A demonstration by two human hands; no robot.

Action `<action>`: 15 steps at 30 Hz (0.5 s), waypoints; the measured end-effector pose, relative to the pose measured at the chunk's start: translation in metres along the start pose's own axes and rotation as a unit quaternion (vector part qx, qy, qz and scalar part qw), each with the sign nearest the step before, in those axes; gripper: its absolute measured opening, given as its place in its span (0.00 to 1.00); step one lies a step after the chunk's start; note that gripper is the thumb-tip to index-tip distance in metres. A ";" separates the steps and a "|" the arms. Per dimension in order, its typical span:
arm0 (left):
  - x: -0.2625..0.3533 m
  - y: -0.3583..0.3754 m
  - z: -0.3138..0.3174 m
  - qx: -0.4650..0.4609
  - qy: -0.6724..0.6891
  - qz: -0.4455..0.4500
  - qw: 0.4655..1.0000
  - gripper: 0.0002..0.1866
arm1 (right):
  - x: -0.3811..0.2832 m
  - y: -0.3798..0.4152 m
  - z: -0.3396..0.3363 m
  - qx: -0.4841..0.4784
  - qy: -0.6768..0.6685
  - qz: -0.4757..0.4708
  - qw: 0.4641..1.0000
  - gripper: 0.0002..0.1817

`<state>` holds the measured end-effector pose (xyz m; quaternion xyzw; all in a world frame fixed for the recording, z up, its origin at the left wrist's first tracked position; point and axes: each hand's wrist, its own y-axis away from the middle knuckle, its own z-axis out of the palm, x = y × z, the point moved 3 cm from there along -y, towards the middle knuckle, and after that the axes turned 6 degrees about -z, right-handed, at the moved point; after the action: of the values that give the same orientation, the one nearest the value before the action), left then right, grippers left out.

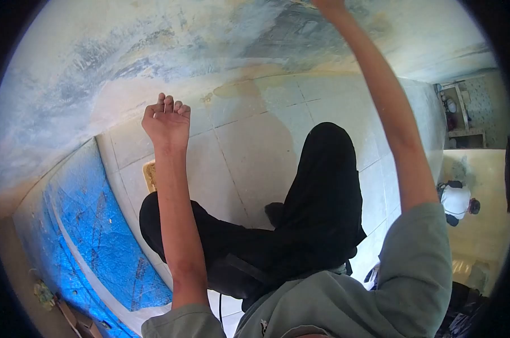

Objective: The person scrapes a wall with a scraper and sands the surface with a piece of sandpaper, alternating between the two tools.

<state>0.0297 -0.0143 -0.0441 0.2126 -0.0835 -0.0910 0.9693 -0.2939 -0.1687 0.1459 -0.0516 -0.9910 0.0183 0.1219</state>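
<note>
My left hand [167, 121] is raised in front of the painted wall [170, 45], palm toward me, with loosely curled, slightly parted fingers and nothing visible in it. Below it, a yellow tray-like thing [149, 176] lies on the floor, partly hidden by my forearm. At the top edge of the view, my right hand [328, 4] reaches up to the wall beside a dark grey-blue patch. Most of that hand is cut off, so its fingers and anything in them cannot be made out. The wall carries smeared blue, grey and cream paint.
I sit low on pale floor tiles [255, 146], legs folded. A blue sheet [102, 225] covers something at the left. A person in a white top [456, 201] is farther off at the right, below shelves [463, 121]. Dark items [463, 310] lie at the lower right.
</note>
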 end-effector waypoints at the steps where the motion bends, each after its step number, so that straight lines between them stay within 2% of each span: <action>1: 0.001 -0.001 0.001 0.011 -0.004 0.009 1.000 0.11 | -0.007 -0.009 0.019 0.302 0.056 -0.123 0.944 0.26; 2: 0.000 -0.003 0.001 0.004 -0.004 0.006 1.000 0.11 | -0.016 -0.011 0.026 0.570 0.111 -0.234 0.780 0.26; 4: -0.003 -0.011 -0.006 0.031 0.006 0.009 0.999 0.11 | -0.036 0.045 0.018 0.398 -0.119 -0.288 0.863 0.19; 6: -0.015 -0.023 -0.004 0.026 0.004 -0.009 1.000 0.11 | -0.039 0.071 0.065 0.257 -0.140 -0.316 0.902 0.14; 7: -0.023 -0.030 -0.003 0.023 0.003 -0.019 1.000 0.11 | -0.033 0.082 0.107 0.116 -0.119 -0.339 0.926 0.15; 8: -0.033 -0.039 -0.001 0.024 0.000 -0.027 0.999 0.11 | -0.022 0.097 0.140 -0.030 -0.099 -0.354 0.929 0.16; 9: -0.046 -0.049 0.001 0.028 0.001 -0.044 0.999 0.11 | -0.013 0.117 0.152 -0.192 -0.141 -0.350 0.906 0.14; 10: -0.059 -0.056 0.006 0.031 0.002 -0.059 0.998 0.12 | 0.000 0.136 0.164 -0.347 -0.181 -0.338 0.856 0.13; 13: -0.103 -0.066 0.013 0.059 -0.005 -0.091 0.994 0.12 | 0.049 0.162 0.209 -0.393 -0.155 -0.326 0.845 0.11; 14: -0.114 -0.063 0.016 0.064 -0.015 -0.092 0.994 0.12 | 0.069 0.160 0.227 -0.303 -0.072 -0.314 0.897 0.11; 15: -0.126 -0.057 0.025 0.050 -0.026 -0.131 0.990 0.10 | 0.082 0.158 0.244 -0.208 0.011 -0.291 0.934 0.11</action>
<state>-0.1059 -0.0479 -0.0617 0.2676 -0.0840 -0.2185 0.9346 -0.4174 -0.0091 -0.0791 0.2148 -0.9428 -0.2252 0.1195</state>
